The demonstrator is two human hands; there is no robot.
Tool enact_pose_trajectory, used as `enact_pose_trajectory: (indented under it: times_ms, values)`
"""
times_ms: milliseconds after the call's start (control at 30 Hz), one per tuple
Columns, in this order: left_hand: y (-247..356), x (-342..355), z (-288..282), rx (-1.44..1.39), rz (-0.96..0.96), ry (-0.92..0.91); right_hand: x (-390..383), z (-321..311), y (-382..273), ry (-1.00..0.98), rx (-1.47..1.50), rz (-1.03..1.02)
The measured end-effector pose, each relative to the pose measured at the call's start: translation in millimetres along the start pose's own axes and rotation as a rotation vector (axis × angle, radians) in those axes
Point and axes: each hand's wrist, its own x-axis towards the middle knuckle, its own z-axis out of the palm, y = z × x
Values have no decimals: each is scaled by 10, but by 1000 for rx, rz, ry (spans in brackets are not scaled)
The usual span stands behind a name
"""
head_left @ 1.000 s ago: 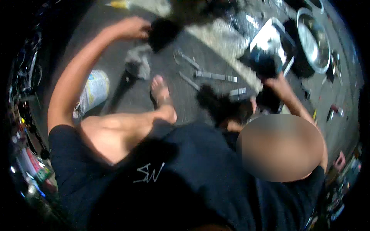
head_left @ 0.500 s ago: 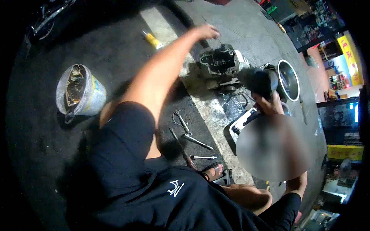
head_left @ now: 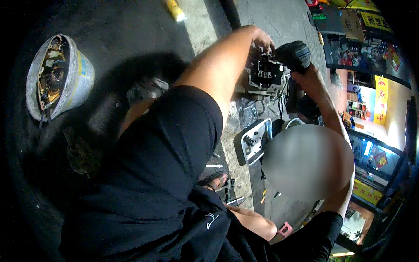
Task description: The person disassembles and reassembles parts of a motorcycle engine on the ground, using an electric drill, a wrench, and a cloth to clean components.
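An opened metal engine [head_left: 264, 81], its dark inner parts exposed, stands on the ground ahead of me. My left hand [head_left: 263, 40] reaches over its far edge, with fingers bent down close together. What the fingertips hold, if anything, is hidden. My right hand [head_left: 309, 79] is closed round a black, rounded, tool-like thing [head_left: 294, 56] with a pale marking. That thing is at the engine's far right corner, close to my left fingers; whether it touches the engine I cannot tell.
A white bucket [head_left: 83, 83] of scrap parts stands at left. A tray [head_left: 239, 146] with small dark parts lies nearer than the engine. A yellow tube-shaped thing [head_left: 175, 10] lies far off. Metal tools [head_left: 214, 166] lie near my foot. A blurred patch covers part of my right forearm.
The view has shifted. My left hand has come down to the engine's far edge. My right hand has carried the black thing from the engine's near right side to its far right corner.
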Motion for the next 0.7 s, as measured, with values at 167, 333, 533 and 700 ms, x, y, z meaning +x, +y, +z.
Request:
enact_pose_trajectory:
  times_ms: [167,333,533,700]
  values:
    - [609,232,265,-133,46,-81,-187,-450,221,-64,-130,141]
    - [557,-253,143,30,-37,-56,65,-315,15,-121,-102,85]
    - [437,161,187,-29,153,-95,-52,-361,199,-122,-61,161]
    - [401,123,164,-71,110,-139,-54,-199,200,-97,-95,156]
